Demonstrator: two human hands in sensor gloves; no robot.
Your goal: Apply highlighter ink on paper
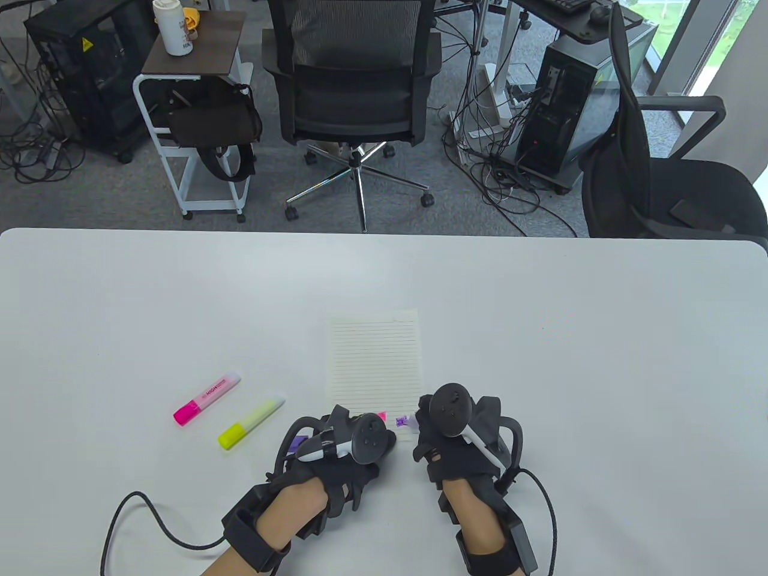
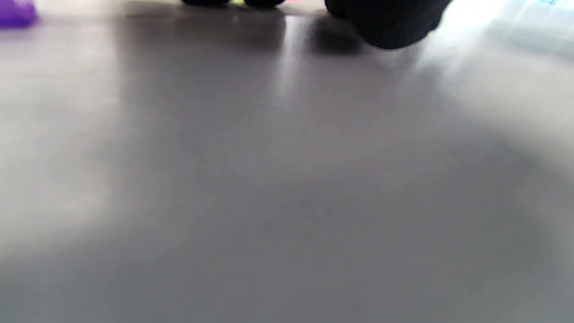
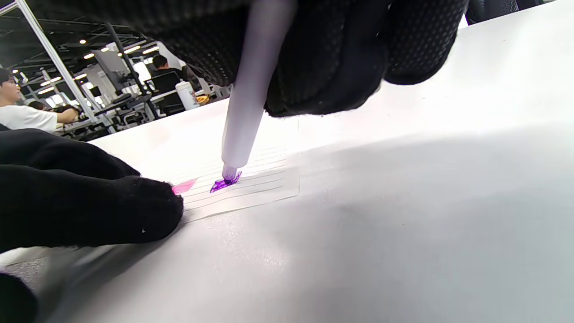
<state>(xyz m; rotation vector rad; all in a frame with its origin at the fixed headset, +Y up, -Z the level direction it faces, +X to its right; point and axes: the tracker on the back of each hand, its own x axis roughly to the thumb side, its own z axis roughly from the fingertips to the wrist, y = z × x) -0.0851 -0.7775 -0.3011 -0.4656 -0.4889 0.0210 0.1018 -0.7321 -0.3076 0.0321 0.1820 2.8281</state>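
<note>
A lined sheet of paper (image 1: 373, 360) lies on the white table (image 1: 540, 336). My right hand (image 1: 459, 435) grips a purple highlighter (image 3: 249, 103) upright, its tip touching the paper's near edge on a purple mark (image 3: 225, 183). A pink mark (image 3: 184, 186) lies beside it. My left hand (image 1: 339, 447) rests on the table at the paper's near left corner, fingers (image 3: 112, 202) pressing down. A purple cap (image 1: 295, 444) shows under the left hand, and in the left wrist view (image 2: 17, 13); whether the hand holds it is unclear.
A pink highlighter (image 1: 207, 398) and a yellow highlighter (image 1: 251, 421), both capped, lie on the table left of the paper. Office chairs (image 1: 354, 90) and computer towers stand beyond the table's far edge. Glove cables trail at the near edge.
</note>
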